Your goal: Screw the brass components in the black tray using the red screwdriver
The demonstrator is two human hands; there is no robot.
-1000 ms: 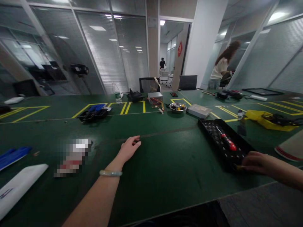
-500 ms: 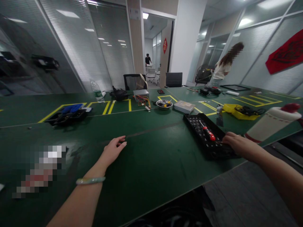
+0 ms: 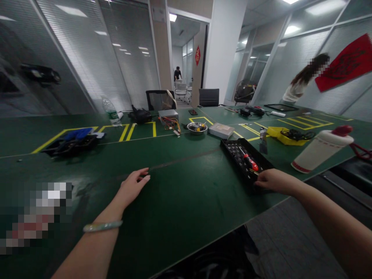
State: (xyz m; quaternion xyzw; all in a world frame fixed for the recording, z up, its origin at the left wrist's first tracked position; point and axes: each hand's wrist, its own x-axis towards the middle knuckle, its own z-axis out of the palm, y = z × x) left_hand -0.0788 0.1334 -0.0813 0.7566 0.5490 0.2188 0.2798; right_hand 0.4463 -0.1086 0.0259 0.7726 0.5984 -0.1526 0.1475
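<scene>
Since half a second ago the whole view has swung to the right, and the right hand point(image 3: 270, 181) has shifted along the near end of the black tray point(image 3: 231, 149), closer to the screwdriver point(image 3: 252, 163). Across the room, a person in a white top point(image 3: 298, 87) has moved rightward, up to the red banner point(image 3: 348, 62).

Shallow, oblong and dark, the tray looks like moulded plastic, with raised walls and rows of small pale marks across its floor. It lies on the smooth green tabletop point(image 3: 180, 201), right of centre, its long axis slanting from far left to near right. Inside it rests the screwdriver, roughly in line with that axis: the slim shaft points to the far left, while the glossy, rounded red-and-black handle points toward the right hand.

That hand's fingers are bunched at the tray's near end, beside a tiny yellowish thing; whether they pinch it, I cannot tell. The left hand point(image 3: 132, 188) is low over the tabletop, well apart from the tray, fingers loosely curved, thumb slightly parted, holding nothing. A polished, pale green bangle point(image 3: 103, 226) rings its wrist. Beyond the tray sit a flat grey box point(image 3: 221, 130) and a shiny metal bowl point(image 3: 194, 132); right of it is a white bottle point(image 3: 321, 153) with a red cap.
</scene>
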